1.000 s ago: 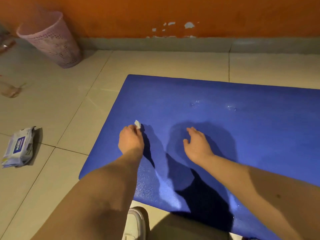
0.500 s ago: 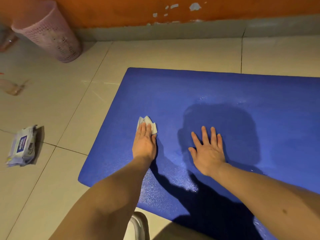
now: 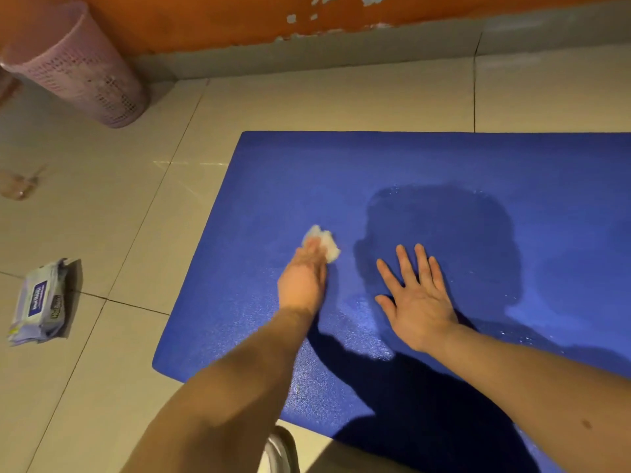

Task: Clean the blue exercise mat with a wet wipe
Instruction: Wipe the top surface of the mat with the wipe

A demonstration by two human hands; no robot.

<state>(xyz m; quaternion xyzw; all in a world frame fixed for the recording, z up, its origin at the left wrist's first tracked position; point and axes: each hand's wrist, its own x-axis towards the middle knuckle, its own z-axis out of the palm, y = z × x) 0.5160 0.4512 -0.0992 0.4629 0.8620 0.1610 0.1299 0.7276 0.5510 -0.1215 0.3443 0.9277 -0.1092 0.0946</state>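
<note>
Head view, blue mat [image 3: 426, 165], tiled floor [image 3: 112, 213], orange wall [image 3: 205, 18]

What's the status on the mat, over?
Left hand presses wet wipe onto blue mat. Right hand flat on mat, fingers spread. Nothing on mat ahead of wipe.

Blue foam-like exercise mat [image 3: 444, 165]: fine pebbled grain, mostly matt, w/ wet glossy patches & droplets glinting near centre. Small white crumpled wet wipe [image 3: 326, 243]: soft, fibrous, cloth-like, matt. Beige floor tiles [image 3: 307, 104]: smooth, glazed, semi-gloss w/ faint reflections; dark grout lines. Pink perforated plastic bin [image 3: 78, 66]: lattice walls, dull finish. Pale purple wet-wipe pack [image 3: 39, 303]: thin plastic film, creased, slight sheen. Orange painted wall [image 3: 205, 18]: matt, paint flaking in spots.
</note>
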